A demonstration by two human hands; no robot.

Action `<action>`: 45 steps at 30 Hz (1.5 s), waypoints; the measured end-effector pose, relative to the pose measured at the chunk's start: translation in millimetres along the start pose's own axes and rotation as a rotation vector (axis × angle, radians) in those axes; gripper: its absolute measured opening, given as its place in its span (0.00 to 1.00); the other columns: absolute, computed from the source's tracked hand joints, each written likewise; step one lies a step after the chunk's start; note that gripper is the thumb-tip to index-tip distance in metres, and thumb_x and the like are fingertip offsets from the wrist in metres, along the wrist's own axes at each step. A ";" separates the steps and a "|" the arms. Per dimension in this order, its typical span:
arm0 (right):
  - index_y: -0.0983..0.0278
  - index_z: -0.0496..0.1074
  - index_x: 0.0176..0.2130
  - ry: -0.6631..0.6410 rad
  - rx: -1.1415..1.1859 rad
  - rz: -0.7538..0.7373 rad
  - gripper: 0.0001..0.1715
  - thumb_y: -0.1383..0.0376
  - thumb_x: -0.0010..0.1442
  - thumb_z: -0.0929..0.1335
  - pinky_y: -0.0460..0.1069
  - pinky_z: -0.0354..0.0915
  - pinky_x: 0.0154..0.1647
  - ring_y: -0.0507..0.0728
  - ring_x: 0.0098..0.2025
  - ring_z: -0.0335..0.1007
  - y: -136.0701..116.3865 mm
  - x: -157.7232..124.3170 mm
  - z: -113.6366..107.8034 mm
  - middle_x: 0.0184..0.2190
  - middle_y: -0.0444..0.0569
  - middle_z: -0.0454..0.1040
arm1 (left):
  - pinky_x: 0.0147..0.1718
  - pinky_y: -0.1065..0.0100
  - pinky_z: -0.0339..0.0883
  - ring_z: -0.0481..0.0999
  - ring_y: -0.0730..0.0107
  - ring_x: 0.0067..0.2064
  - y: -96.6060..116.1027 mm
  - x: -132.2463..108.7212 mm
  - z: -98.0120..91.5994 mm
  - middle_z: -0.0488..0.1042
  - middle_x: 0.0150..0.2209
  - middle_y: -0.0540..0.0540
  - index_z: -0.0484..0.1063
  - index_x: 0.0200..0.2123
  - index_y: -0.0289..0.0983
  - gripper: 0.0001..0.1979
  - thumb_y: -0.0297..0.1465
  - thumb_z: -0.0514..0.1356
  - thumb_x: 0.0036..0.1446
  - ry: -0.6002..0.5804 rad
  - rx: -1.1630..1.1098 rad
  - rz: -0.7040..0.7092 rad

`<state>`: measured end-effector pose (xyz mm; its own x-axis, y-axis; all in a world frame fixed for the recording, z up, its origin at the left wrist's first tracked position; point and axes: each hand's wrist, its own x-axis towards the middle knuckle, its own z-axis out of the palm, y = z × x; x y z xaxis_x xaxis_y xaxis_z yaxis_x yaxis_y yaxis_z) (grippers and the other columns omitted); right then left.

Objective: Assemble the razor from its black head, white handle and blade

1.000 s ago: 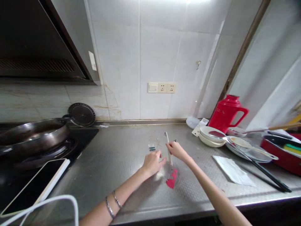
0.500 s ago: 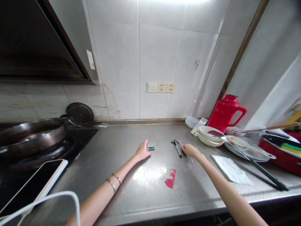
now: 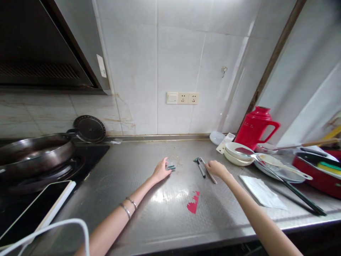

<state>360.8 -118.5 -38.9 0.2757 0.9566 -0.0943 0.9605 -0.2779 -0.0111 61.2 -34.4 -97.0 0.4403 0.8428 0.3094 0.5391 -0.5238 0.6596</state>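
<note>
My left hand [image 3: 161, 171] curls its thumb and fingers around a pair of small dark-green razor cartridges [image 3: 171, 167] on the steel counter. Its thumb lies along their near side. To the right, a safety razor [image 3: 199, 167] with a grey and black handle lies flat, head toward the wall. Alongside it is a slim silvery stick-like tool [image 3: 211, 176], whose exact kind I cannot make out. My right hand [image 3: 216, 168] has its fingers closed together against the upper part of that tool. A jagged red scrap [image 3: 193, 202] lies closer to the counter's front.
A pan [image 3: 37, 153] sits on the hob at left, beside a white-edged device [image 3: 57, 202] and a white cable [image 3: 71, 221]. At right stand a red thermos jug [image 3: 252, 128], bowls [image 3: 237, 160], a folded white tissue [image 3: 262, 192], a long-handled ladle [image 3: 290, 188] and a red pot [image 3: 306, 167].
The slim tool now shows along most of its length beside the razor; my right hand has shifted slightly up and right. The cartridges at my left hand have tilted a little.
</note>
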 end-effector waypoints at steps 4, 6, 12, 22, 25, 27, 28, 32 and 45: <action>0.63 0.71 0.42 0.096 0.084 -0.169 0.19 0.55 0.59 0.60 0.47 0.60 0.35 0.59 0.40 0.71 -20.3 -18.8 -16.9 0.37 0.54 0.75 | 0.51 0.62 0.59 0.69 0.64 0.50 23.4 -5.7 -3.9 0.69 0.47 0.41 0.54 0.56 0.34 0.35 0.31 0.63 0.44 -0.020 -0.035 0.086; 0.62 0.68 0.46 0.077 0.210 -0.356 0.22 0.53 0.55 0.64 0.46 0.60 0.37 0.57 0.39 0.70 -35.2 -28.0 -22.2 0.37 0.51 0.74 | 0.52 0.63 0.58 0.68 0.64 0.50 40.3 -9.7 -4.9 0.69 0.48 0.41 0.53 0.57 0.34 0.37 0.31 0.63 0.44 -0.064 -0.042 0.153; 0.64 0.64 0.52 -0.027 0.346 -0.627 0.36 0.53 0.46 0.71 0.47 0.60 0.39 0.56 0.39 0.68 -63.4 -40.6 -24.0 0.43 0.53 0.70 | 0.53 0.61 0.56 0.65 0.61 0.53 76.8 -20.8 -4.1 0.68 0.49 0.41 0.51 0.58 0.36 0.38 0.33 0.63 0.45 -0.139 -0.053 0.248; 0.63 0.69 0.47 0.017 0.360 -0.515 0.28 0.57 0.46 0.70 0.46 0.62 0.36 0.54 0.34 0.68 -24.7 -22.3 -30.7 0.39 0.50 0.72 | 0.57 0.60 0.52 0.57 0.61 0.60 68.3 -30.5 -15.7 0.59 0.58 0.39 0.53 0.58 0.37 0.31 0.35 0.58 0.51 -0.120 -0.036 0.144; 0.64 0.68 0.51 -0.035 0.372 -0.343 0.32 0.58 0.46 0.70 0.45 0.64 0.27 0.54 0.31 0.68 18.9 -2.7 -29.7 0.39 0.51 0.73 | 0.57 0.62 0.52 0.60 0.64 0.58 47.7 -32.4 -26.2 0.63 0.55 0.39 0.58 0.55 0.35 0.25 0.33 0.56 0.54 -0.095 -0.017 0.079; 0.66 0.66 0.54 -0.099 0.372 -0.210 0.35 0.59 0.47 0.69 0.45 0.63 0.19 0.54 0.28 0.68 48.1 10.2 -25.4 0.39 0.54 0.72 | 0.57 0.63 0.53 0.62 0.65 0.57 32.1 -34.6 -33.4 0.65 0.54 0.40 0.60 0.53 0.36 0.22 0.32 0.55 0.54 -0.056 -0.023 0.024; 0.67 0.66 0.54 -0.128 0.356 -0.164 0.35 0.60 0.47 0.69 0.45 0.62 0.17 0.54 0.27 0.68 60.6 15.8 -22.4 0.39 0.55 0.72 | 0.56 0.63 0.54 0.63 0.65 0.56 24.8 -36.0 -36.6 0.66 0.53 0.40 0.62 0.52 0.36 0.20 0.32 0.54 0.55 -0.040 -0.030 -0.006; 0.65 0.67 0.53 -0.200 0.336 -0.079 0.33 0.62 0.46 0.69 0.45 0.64 0.16 0.56 0.29 0.70 89.5 31.0 -8.1 0.37 0.55 0.73 | 0.55 0.63 0.56 0.65 0.67 0.55 3.7 -42.8 -46.0 0.68 0.52 0.41 0.64 0.50 0.36 0.17 0.32 0.53 0.56 0.009 -0.045 -0.091; 0.65 0.67 0.52 -0.069 0.352 -0.066 0.33 0.60 0.46 0.70 0.45 0.61 0.20 0.56 0.27 0.69 77.2 40.1 0.2 0.30 0.51 0.74 | 0.44 0.69 0.62 0.71 0.71 0.42 -36.1 -39.4 -64.3 0.73 0.37 0.46 0.68 0.35 0.36 0.07 0.29 0.51 0.55 0.199 0.025 -0.111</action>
<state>446.0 -101.6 -43.8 0.1986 0.9687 -0.1489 0.9015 -0.2402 -0.3600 -21.8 -40.7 -88.9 0.2279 0.9020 0.3666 0.5948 -0.4271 0.6810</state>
